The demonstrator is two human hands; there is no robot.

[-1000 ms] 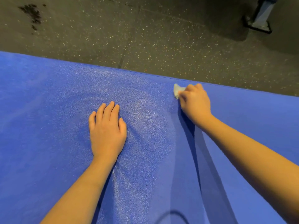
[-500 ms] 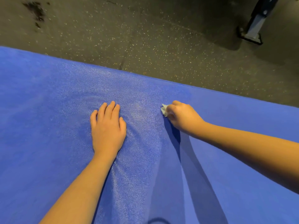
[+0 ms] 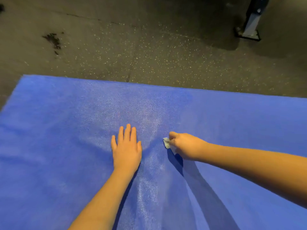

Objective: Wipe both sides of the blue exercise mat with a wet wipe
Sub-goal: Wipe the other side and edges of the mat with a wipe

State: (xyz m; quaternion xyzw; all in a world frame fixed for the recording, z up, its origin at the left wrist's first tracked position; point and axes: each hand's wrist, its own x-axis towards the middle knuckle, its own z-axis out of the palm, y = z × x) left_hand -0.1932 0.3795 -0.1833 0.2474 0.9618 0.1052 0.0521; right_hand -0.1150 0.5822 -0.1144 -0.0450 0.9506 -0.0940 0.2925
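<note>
Change, right hand: a second ago my right hand (image 3: 186,146) was at the far edge of the mat (image 3: 66,146). Now it has come back toward me and sits well inside the mat, nearer to my left hand (image 3: 127,150) than before.
Change, left hand: it has stayed on the same spot, flat as before.
Change, view: the far edge of the mat now lies lower in the picture, more floor (image 3: 149,47) shows above it, and the far left corner of the mat has come into view.
Wipe: the wipe (image 3: 166,142) is a small white crumpled piece. It sticks out at the fingertips of my right hand and touches the mat. It lies between my two hands, closer to the right one.
Right hand: the fingers are curled and pinch the wipe against the mat; the forearm comes in from the right.
Left hand: the palm is down on the mat, the fingers are straight and close together, and it holds nothing. It is near the wipe but apart from it.
Mat: it lies spread on the floor and fills the lower half of the view. A paler, shiny patch shows around my left hand.
Floor: it is dark with light speckles. A dark stain (image 3: 53,40) is at far left and the foot of a post (image 3: 249,33) at far right, both well apart from the mat.
</note>
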